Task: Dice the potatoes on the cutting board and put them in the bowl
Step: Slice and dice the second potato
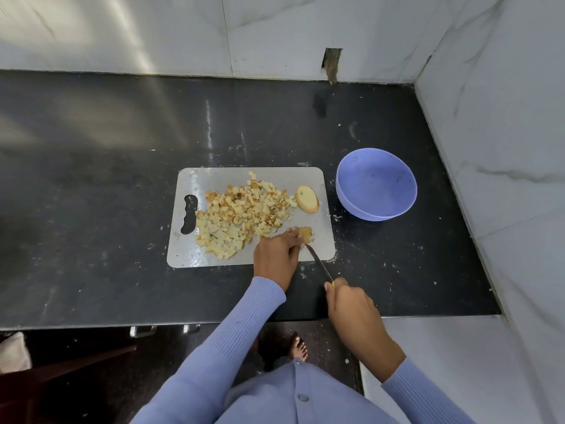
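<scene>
I note the left hand (276, 250) pressing a small potato piece (305, 234) against the cutting board (318, 179), fingers curled over it, evidently to keep it steady under the blade. The right hand (351, 304) is wrapped round the handle of a knife (319, 263), whose tip meets that piece. A heap of diced potato (238, 212) occupies mid-board, presumably pushed aside for working room; one uncut slice (307, 199) waits beside it. The bowl (376, 209) stands just right of the board, with nothing visible inside. The dark countertop (122, 148) shows scattered specks and meets pale marbled walls (504, 117) in a corner.
</scene>
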`<action>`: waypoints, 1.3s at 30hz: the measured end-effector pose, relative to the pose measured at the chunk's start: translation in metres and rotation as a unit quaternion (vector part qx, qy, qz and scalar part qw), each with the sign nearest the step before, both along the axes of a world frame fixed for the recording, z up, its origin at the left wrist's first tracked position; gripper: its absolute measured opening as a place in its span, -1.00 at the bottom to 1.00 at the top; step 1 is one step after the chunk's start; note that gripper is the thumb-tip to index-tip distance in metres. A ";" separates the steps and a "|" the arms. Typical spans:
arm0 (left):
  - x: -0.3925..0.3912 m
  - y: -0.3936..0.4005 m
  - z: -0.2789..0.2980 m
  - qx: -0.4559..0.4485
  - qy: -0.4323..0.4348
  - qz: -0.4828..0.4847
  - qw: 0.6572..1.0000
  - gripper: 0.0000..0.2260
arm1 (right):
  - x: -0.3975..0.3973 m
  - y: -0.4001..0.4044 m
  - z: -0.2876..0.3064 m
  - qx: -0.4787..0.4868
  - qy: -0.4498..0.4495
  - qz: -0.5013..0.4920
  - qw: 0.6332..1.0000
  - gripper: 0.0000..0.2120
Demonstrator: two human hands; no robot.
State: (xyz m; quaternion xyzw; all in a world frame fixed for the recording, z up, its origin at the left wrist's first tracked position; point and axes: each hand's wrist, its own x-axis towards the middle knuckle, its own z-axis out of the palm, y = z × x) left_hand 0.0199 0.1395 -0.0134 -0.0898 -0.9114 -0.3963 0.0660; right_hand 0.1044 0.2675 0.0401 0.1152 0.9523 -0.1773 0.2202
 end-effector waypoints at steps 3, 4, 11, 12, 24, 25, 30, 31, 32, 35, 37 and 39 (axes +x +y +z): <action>-0.001 -0.004 0.001 0.016 0.002 -0.014 1.000 -0.85 | -0.005 0.004 0.004 -0.020 0.027 -0.020 0.999 -0.66; -0.001 -0.005 0.002 0.018 -0.004 -0.016 1.000 -0.82 | -0.009 0.004 0.004 -0.024 0.037 -0.027 0.999 -0.66; 0.001 0.000 0.004 0.004 0.028 -0.008 1.000 -0.83 | -0.036 -0.002 0.003 -0.036 0.054 -0.012 0.998 -0.67; 0.001 0.001 0.004 0.003 0.030 -0.003 1.000 -0.84 | -0.038 -0.004 0.003 -0.036 0.051 -0.011 0.998 -0.67; 0.000 0.009 0.006 -0.023 -0.006 0.021 0.999 -0.90 | -0.044 -0.013 -0.004 0.002 0.024 -0.002 1.000 -0.68; -0.001 0.010 0.006 -0.024 -0.006 0.024 0.999 -0.90 | -0.044 -0.013 -0.004 0.006 0.025 0.000 1.000 -0.69; -0.001 0.011 0.004 -0.023 0.004 0.030 0.999 -0.92 | -0.028 -0.008 -0.003 0.027 0.010 0.006 1.000 -0.69; -0.001 0.011 0.003 -0.023 0.003 0.029 0.999 -0.92 | -0.023 -0.006 -0.002 0.031 0.006 0.006 0.999 -0.69; -0.001 0.011 0.003 -0.024 0.002 0.028 0.999 -0.92 | -0.017 -0.004 -0.002 0.033 0.002 0.007 0.999 -0.70; -0.001 0.011 0.002 -0.023 -0.010 0.020 0.999 -0.92 | -0.003 0.003 -0.001 0.038 -0.015 0.014 0.999 -0.70; -0.001 0.007 0.003 -0.014 -0.016 0.007 1.000 -0.91 | 0.002 0.007 0.001 0.032 -0.018 0.017 0.999 -0.69; -0.002 0.001 0.004 0.007 -0.008 -0.015 1.000 -0.87 | 0.002 0.010 0.002 0.013 -0.008 0.008 1.000 -0.67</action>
